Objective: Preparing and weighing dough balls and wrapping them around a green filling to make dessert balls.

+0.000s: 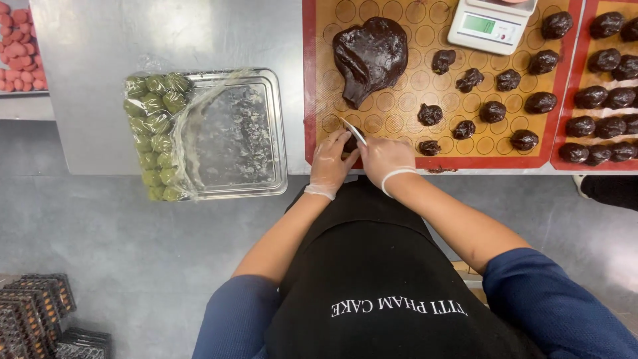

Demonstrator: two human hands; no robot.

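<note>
My left hand (330,161) and my right hand (384,158), both in clear gloves, meet at the near edge of a brown baking mat with a red border (310,100). Between them sits a small dark chocolate piece (350,142). My right hand holds a thin white scraper (354,130) against it, while my left hand's fingers touch the piece. A big lump of dark chocolate dough (369,56) lies further up the mat. Several small dark portions (493,111) are spread over the mat's right half.
A white digital scale (488,25) stands at the mat's far edge. A second mat with dark balls (608,100) lies at right. A metal tray (242,136) with green balls (156,129) under plastic film stands at left. Pink balls (18,50) lie far left.
</note>
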